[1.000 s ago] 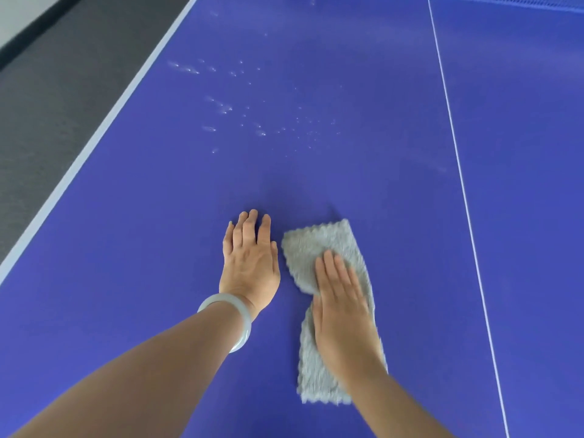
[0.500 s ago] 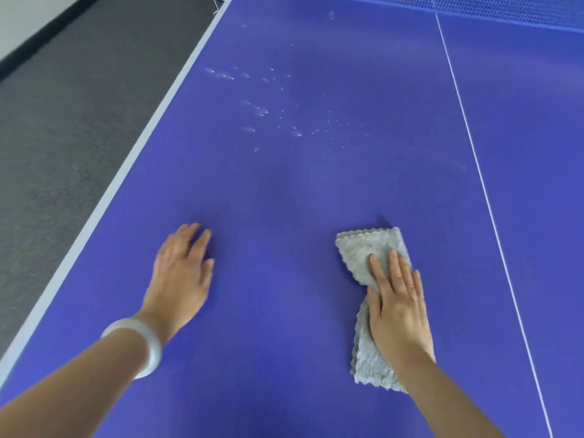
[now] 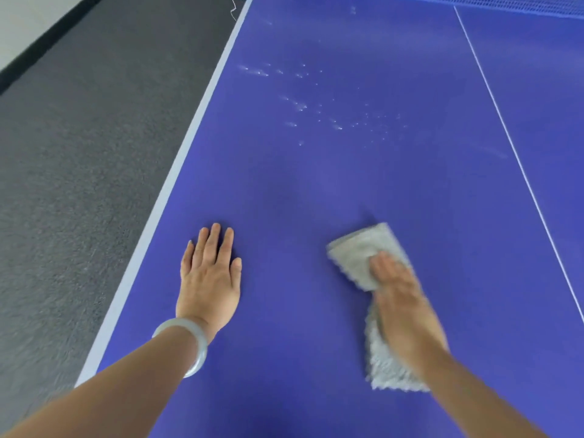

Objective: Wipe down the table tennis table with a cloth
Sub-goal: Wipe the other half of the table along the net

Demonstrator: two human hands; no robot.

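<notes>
I am logging right hand pressing grey cloth, fingers looking straight though blurred, left hand lying flat, released, on blue table, pale specks sitting beyond.

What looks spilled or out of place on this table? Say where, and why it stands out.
A scatter of pale specks lies on the blue table, farther off than the cloth under the right hand. They break the otherwise even surface; whether liquid or dust is unclear.
</notes>
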